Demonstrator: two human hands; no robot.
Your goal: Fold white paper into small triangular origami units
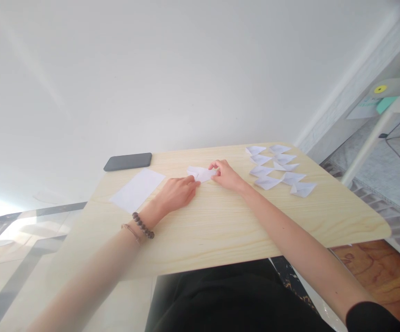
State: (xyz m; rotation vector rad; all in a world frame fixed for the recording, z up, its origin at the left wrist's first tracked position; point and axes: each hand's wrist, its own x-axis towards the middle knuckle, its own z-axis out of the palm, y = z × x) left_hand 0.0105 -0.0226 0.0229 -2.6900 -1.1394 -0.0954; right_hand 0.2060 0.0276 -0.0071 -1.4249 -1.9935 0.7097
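Black clothing [220,299] sits at the near edge of the surface [203,230]; folded paper [204,174] lies near the middle of the far edge. My right hand [227,176] holds its right end between slightly parted thumb and forefinger; my left hand [179,193], fingers together, touches its left end, grip indeterminable. Nine folded pieces [261,171] occupy the far right corner; a phone [128,161], the far left.

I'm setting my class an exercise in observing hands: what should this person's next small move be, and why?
Perhaps press along a fold of the small paper with the right hand while the left hand steadies it: folds show in it, and the hands are at opposite ends of it, well placed for creasing.
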